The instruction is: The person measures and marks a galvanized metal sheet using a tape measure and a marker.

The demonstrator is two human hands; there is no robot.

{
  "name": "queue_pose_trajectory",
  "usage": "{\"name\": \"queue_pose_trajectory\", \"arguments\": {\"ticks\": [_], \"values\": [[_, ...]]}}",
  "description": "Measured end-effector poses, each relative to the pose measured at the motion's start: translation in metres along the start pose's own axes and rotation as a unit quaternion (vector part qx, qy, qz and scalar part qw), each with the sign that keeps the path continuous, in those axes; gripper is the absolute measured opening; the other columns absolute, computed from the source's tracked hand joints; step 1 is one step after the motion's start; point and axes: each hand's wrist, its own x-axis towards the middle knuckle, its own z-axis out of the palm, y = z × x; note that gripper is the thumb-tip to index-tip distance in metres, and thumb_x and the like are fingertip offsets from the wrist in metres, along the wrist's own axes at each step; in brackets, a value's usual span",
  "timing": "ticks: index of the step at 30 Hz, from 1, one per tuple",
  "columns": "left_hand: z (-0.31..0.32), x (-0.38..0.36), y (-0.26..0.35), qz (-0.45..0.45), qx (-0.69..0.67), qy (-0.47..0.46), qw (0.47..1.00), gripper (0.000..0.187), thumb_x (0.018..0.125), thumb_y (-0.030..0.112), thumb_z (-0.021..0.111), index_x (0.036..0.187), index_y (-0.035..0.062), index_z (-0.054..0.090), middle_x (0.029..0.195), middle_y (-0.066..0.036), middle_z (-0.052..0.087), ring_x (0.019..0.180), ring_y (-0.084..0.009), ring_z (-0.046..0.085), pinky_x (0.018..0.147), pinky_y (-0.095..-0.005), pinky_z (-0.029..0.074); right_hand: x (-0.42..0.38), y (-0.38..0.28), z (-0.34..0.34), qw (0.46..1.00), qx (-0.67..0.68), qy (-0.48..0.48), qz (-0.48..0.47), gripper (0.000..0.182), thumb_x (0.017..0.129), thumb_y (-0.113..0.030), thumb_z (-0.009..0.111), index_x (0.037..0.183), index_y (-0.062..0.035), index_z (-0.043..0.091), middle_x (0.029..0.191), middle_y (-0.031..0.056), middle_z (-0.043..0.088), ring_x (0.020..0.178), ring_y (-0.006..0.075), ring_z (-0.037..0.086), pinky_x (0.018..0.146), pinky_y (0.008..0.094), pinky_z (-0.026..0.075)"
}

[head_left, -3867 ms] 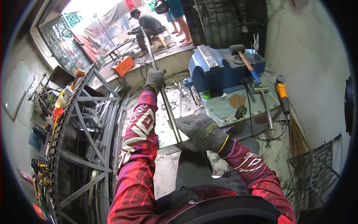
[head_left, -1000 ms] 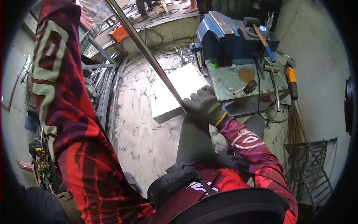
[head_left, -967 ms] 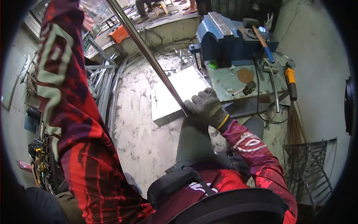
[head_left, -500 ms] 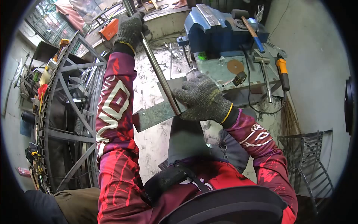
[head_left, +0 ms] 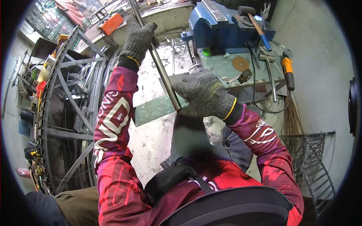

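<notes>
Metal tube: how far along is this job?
Looks done: the tube is tilted up, its lower end at a flat metal piece. In hand: left hand grips the tube; right hand is at that end. Remaining: apparently releasing it; any joining is unclear.

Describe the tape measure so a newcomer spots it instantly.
Start at the big blue vise, then the greenish benchtop in front of it. Near that top's front edge, just below the flat brown disc, sits the tape measure. It's the small boxy dark case with a strip of blade out to the left; the disc is thin and round, the T-shaped metal tool long.
</notes>
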Motion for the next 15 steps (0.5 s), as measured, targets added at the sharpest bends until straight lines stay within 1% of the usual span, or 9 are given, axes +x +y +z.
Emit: {"name": "queue_pose_trajectory", "arguments": {"ticks": [2, 3, 4, 6, 7, 8, 11, 14, 15], "values": [[-0.002, 0.000, 0.008, 0.027, 0.030, 0.016, 0.999, 0.075, 0.095, 0.013, 0.071, 0.154, -0.0004, 0.027, 0.085, -0.011, 0.060, 0.052, -0.0197, 0.062, 0.044, -0.0363, 0.053, 0.004, -0.005, -0.014, 1.000, 0.006, -0.003, 0.005, 0.045, 0.072, -0.044, 0.082, 0.103, -0.0125, 0.071, 0.088, 0.0133, 0.070, 0.085, 0.0366, 0.073, 0.075, 0.0551, 0.054], [-0.005, 0.007, 0.005, 0.017, 0.037, -0.001, 0.999, 0.075, 0.095, 0.014, 0.072, 0.156, 0.0010, 0.029, 0.093, -0.014, 0.061, 0.051, -0.0195, 0.061, 0.045, -0.0357, 0.053, 0.008, -0.002, -0.020, 1.000, 0.024, -0.013, 0.004, 0.045, 0.072, -0.044, 0.082, 0.102, -0.0126, 0.071, 0.088, 0.0131, 0.071, 0.086, 0.0364, 0.073, 0.076, 0.0549, 0.055], [-0.009, 0.019, -0.003, 0.019, 0.038, 0.002, 0.999, 0.075, 0.095, 0.014, 0.072, 0.156, 0.0010, 0.029, 0.093, -0.014, 0.061, 0.051, -0.0195, 0.061, 0.045, -0.0357, 0.053, 0.013, 0.000, -0.023, 0.999, 0.041, -0.022, 0.003, 0.044, 0.072, -0.045, 0.083, 0.101, -0.0128, 0.072, 0.089, 0.0128, 0.071, 0.087, 0.0363, 0.074, 0.077, 0.0546, 0.056], [-0.014, 0.036, -0.025, 0.036, 0.144, -0.038, 0.988, 0.068, 0.096, 0.014, 0.073, 0.153, 0.0020, 0.039, 0.100, -0.015, 0.062, 0.055, -0.0188, 0.062, 0.047, -0.0343, 0.053, 0.015, 0.002, -0.022, 0.999, 0.026, -0.023, 0.009, 0.043, 0.073, -0.046, 0.083, 0.099, -0.0128, 0.071, 0.091, 0.0133, 0.071, 0.090, 0.0369, 0.074, 0.079, 0.0539, 0.057], [-0.011, 0.034, -0.034, 0.039, 0.188, -0.011, 0.981, 0.055, 0.092, 0.017, 0.074, 0.141, -0.0011, 0.056, 0.106, -0.019, 0.065, 0.083, -0.0252, 0.069, 0.068, -0.0367, 0.060, 0.015, 0.004, -0.018, 0.998, 0.026, -0.050, 0.021, 0.044, 0.074, -0.047, 0.083, 0.100, -0.0127, 0.072, 0.092, 0.0140, 0.071, 0.091, 0.0372, 0.074, 0.080, 0.0538, 0.057], [-0.009, 0.033, -0.041, 0.039, 0.189, -0.012, 0.981, 0.055, 0.092, 0.017, 0.074, 0.141, -0.0011, 0.056, 0.106, -0.019, 0.065, 0.083, -0.0252, 0.069, 0.068, -0.0367, 0.060, 0.014, 0.006, -0.013, 0.996, 0.026, -0.078, 0.035, 0.045, 0.075, -0.048, 0.083, 0.101, -0.0126, 0.072, 0.093, 0.0146, 0.072, 0.091, 0.0374, 0.074, 0.080, 0.0538, 0.057], [-0.001, 0.032, -0.056, -0.024, 0.171, -0.027, 0.985, 0.046, 0.092, 0.019, 0.074, 0.132, -0.0016, 0.064, 0.103, -0.018, 0.069, 0.076, -0.0222, 0.069, 0.064, -0.0369, 0.057, 0.016, 0.011, -0.004, 0.996, 0.030, -0.074, 0.044, 0.048, 0.075, -0.048, 0.082, 0.105, -0.0122, 0.072, 0.097, 0.0155, 0.072, 0.093, 0.0385, 0.074, 0.082, 0.0539, 0.058], [0.004, 0.041, -0.061, -0.008, 0.193, -0.033, 0.981, 0.045, 0.091, 0.019, 0.074, 0.131, -0.0009, 0.064, 0.099, -0.017, 0.070, 0.073, -0.0218, 0.069, 0.063, -0.0366, 0.056, 0.015, 0.014, -0.003, 0.997, 0.025, -0.054, 0.057, 0.050, 0.076, -0.049, 0.081, 0.110, -0.0121, 0.073, 0.099, 0.0161, 0.073, 0.095, 0.0387, 0.074, 0.084, 0.0542, 0.058], [0.007, 0.041, -0.065, 0.010, 0.202, -0.034, 0.979, 0.044, 0.092, 0.018, 0.073, 0.130, -0.0009, 0.065, 0.096, -0.017, 0.070, 0.072, -0.0218, 0.069, 0.063, -0.0365, 0.056, 0.016, 0.016, -0.003, 0.996, 0.024, -0.063, 0.051, 0.059, 0.079, -0.057, 0.080, 0.114, -0.0096, 0.073, 0.100, 0.0178, 0.073, 0.096, 0.0394, 0.074, 0.084, 0.0531, 0.058]]}}
